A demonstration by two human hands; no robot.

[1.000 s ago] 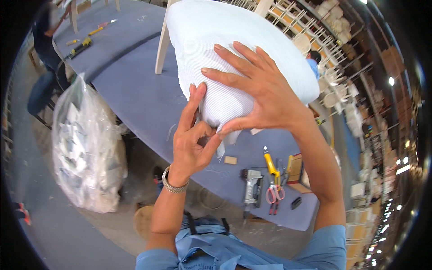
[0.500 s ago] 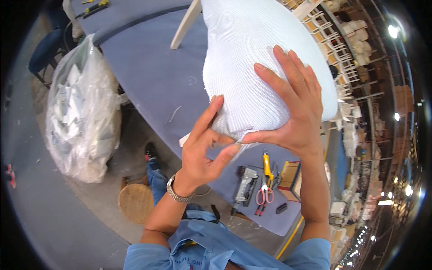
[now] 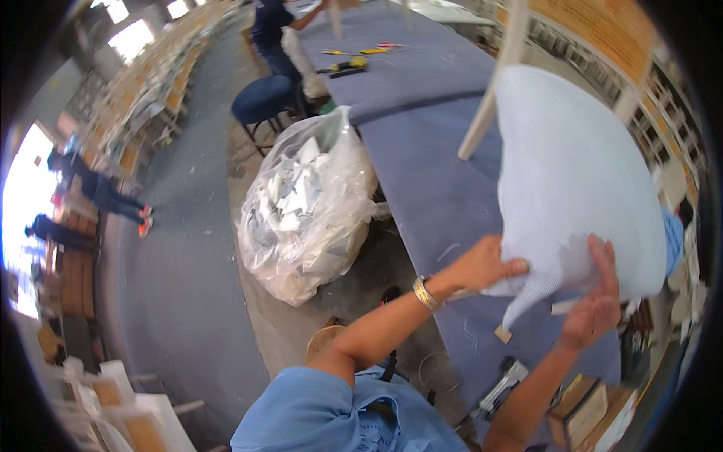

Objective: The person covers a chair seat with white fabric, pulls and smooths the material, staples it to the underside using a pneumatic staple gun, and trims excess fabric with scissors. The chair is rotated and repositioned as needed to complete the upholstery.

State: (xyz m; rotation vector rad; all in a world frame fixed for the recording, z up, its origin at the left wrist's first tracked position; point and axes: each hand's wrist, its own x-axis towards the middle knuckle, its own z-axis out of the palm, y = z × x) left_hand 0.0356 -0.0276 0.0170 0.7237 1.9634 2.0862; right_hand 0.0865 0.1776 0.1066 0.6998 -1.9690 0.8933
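A chair seat point(image 3: 576, 188) covered in pale blue-white woven fabric lies on the blue-grey work table point(image 3: 422, 162). Pale wooden chair legs point(image 3: 489, 113) rise beside it. At the seat's near left corner is my left hand point(image 3: 486, 265), its thumb on top of the fabric and its other fingers hidden beneath the edge. A loose fabric flap point(image 3: 521, 301) hangs from the near edge, between my hands. My right hand point(image 3: 595, 309) rests against the near edge farther right, fingers stretched out along the cloth. A small wooden block end point(image 3: 503, 334) shows below the flap.
Left of the table stands a clear plastic bag point(image 3: 301, 218) of white scraps, with a blue stool point(image 3: 263, 102) behind it. A staple gun point(image 3: 503, 386) and a wooden box point(image 3: 578, 410) lie near my right forearm. Yellow-black tools point(image 3: 346, 66) and another person point(image 3: 275, 38) are farther off.
My view has swung left, so the seat appears farther right. My hands have moved apart from their pinch at the near corner, and the fabric flap now hangs between them.
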